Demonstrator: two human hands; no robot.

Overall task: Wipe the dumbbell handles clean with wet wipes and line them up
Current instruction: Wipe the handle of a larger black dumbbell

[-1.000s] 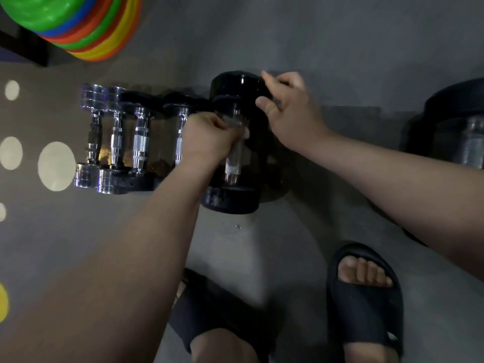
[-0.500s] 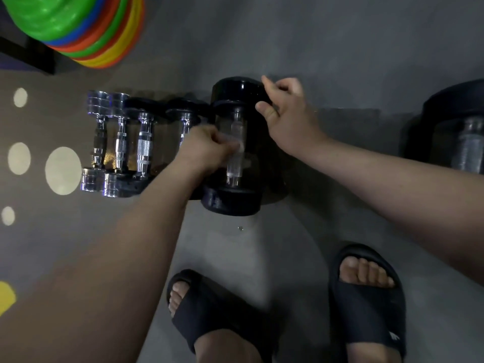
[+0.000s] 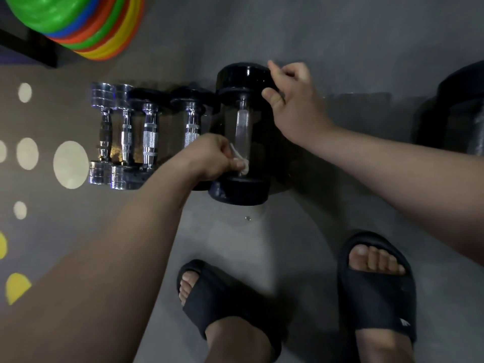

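Dumbbell (image 3: 241,189), big with glossy black round heads, lies on the grey floor (image 3: 262,244) at the right end of the row. Its knurled steel handle (image 3: 242,127) runs straight away from me, near head toward my feet. I have the left hand (image 3: 209,158) pinching a crumpled white wipe (image 3: 242,163) on the handle's near end, so I judge the stroke must run up that axis toward the far head, where the right hand (image 3: 296,100) curls on the rim as a steady. Small dumbbells (image 3: 125,134), chrome handles, lie parallel and packed just left.
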